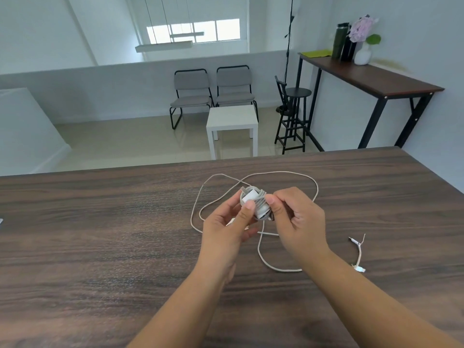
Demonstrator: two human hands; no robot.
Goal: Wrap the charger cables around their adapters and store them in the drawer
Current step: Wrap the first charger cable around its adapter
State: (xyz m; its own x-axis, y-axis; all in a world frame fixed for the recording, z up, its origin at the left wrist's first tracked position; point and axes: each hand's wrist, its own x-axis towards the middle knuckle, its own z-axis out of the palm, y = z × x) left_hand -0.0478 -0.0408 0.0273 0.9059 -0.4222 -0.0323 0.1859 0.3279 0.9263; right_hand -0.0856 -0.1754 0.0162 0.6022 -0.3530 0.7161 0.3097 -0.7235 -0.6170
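Observation:
A white charger adapter (253,200) with several turns of pale braided cable round it is held above the dark wooden table (100,247). My left hand (231,227) grips the adapter, thumb on its front face. My right hand (293,217) pinches the cable at the adapter's right side. The loose cable (286,173) lies in wide loops on the table behind and under my hands. Its free end with a white plug (359,268) lies at the right. No drawer is in view.
The table's far edge (226,159) runs across the middle of the view. A small grey object (1,220) shows at the left edge. Beyond are a white side table (232,119), two grey chairs, a black stool and a tall side desk.

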